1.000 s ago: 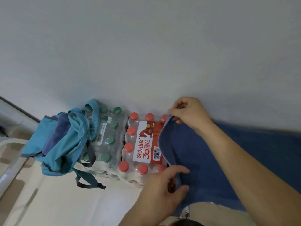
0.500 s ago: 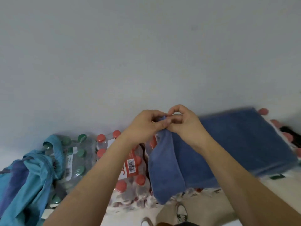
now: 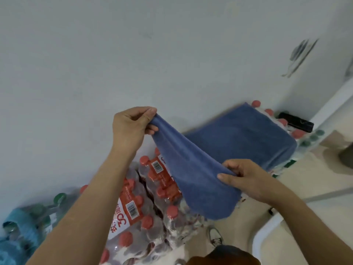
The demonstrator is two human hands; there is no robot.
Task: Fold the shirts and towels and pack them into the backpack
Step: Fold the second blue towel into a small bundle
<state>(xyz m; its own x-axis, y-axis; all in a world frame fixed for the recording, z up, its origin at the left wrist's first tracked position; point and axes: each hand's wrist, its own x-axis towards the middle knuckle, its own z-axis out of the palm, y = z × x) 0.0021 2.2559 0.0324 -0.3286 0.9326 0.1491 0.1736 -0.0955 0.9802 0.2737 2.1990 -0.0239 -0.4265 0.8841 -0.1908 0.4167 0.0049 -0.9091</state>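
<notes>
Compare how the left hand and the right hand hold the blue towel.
The left hand is held higher; the right hand sits lower and nearer the body. The left hand pinches the blue towel at its upper end, the right hand at its lower edge. Both pinch the same towel.

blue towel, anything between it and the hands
Nothing visible: the left hand pinches a raised corner of the blue terry towel and the right hand grips its near edge.
</notes>
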